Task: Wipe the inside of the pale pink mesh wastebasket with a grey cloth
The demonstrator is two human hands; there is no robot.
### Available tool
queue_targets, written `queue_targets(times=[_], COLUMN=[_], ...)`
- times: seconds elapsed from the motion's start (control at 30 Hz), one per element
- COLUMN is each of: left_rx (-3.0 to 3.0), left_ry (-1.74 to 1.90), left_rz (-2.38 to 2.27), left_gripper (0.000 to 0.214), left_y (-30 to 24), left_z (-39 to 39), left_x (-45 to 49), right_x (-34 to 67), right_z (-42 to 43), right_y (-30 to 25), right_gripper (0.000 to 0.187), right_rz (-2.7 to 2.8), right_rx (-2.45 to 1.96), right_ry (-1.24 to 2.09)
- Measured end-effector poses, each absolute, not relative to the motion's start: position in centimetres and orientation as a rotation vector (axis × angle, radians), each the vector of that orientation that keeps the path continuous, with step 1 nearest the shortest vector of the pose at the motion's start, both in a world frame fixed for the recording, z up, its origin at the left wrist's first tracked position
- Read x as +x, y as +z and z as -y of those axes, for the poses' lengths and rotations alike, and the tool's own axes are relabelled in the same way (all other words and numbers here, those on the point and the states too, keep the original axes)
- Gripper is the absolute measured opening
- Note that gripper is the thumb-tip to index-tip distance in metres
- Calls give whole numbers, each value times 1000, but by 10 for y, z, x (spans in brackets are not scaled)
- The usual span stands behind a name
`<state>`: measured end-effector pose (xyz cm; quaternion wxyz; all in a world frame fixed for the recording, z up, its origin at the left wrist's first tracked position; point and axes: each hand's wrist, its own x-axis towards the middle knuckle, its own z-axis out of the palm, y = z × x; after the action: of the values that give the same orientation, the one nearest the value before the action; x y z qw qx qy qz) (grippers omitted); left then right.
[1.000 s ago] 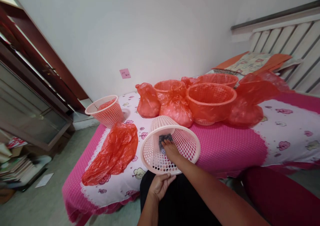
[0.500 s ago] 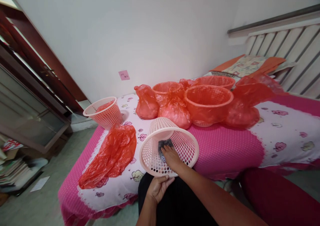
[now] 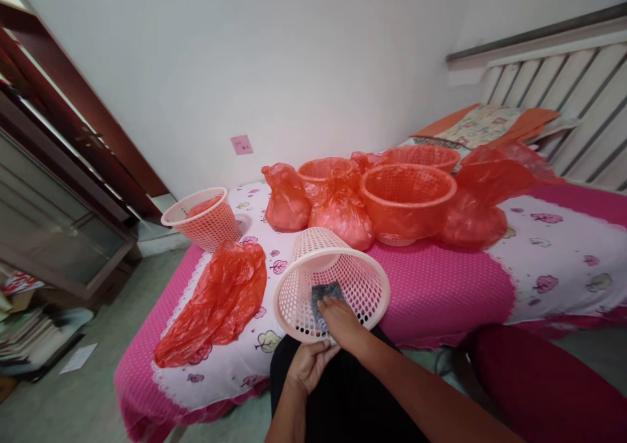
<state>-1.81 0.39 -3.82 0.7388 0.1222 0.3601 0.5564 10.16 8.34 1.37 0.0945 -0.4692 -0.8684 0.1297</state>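
A pale pink mesh basket (image 3: 343, 266) lies on its side at the near edge of the bed, its mouth facing me. My right hand (image 3: 340, 319) reaches into the mouth and presses a dark grey cloth (image 3: 326, 293) against the inner wall, fingers closed over it. My left hand (image 3: 308, 364) grips the basket's lower rim from below, fingers curled round it.
A loose red plastic bag (image 3: 215, 302) lies left of the basket. Another pink mesh basket (image 3: 203, 217) stands at the bed's far left corner. Several red-bagged baskets (image 3: 406, 198) crowd the back of the pink bedspread (image 3: 441, 286). Shelving and books are on the left.
My right hand with the cloth has slid back toward the basket's rim. The left hand keeps its hold on the rim.
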Motion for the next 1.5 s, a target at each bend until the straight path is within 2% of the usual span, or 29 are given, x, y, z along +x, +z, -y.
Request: queue_targets(times=[0.27, 0.53, 0.77, 1.07, 1.23, 1.37, 1.5], left_rx=[299, 329, 380, 388, 372, 372, 401], left_ry=[1235, 1235, 1224, 1203, 1208, 1195, 1190], left_rz=[-800, -839, -829, -842, -840, -835, -800], left_gripper=[43, 36, 37, 34, 35, 36, 37], left_y=[-37, -24, -27, -23, -22, -23, -20], left_z=[-4, -4, -3, -2, -3, -2, -1], left_x=[-16, -11, -12, -13, -15, -16, -15], right_x=[109, 117, 131, 152, 153, 150, 153], right_z=[-56, -35, -22, -19, -22, -29, -35], right_y=[14, 8, 15, 2, -1, 10, 11], right_gripper=[45, 48, 53, 57, 54, 54, 45], right_rz=[2600, 2590, 2603, 2263, 2019, 1824, 1359], right_rx=[-1382, -1339, -1250, -902, -930, -959, -941], right_ry=[301, 286, 408, 831, 1069, 1360, 1798])
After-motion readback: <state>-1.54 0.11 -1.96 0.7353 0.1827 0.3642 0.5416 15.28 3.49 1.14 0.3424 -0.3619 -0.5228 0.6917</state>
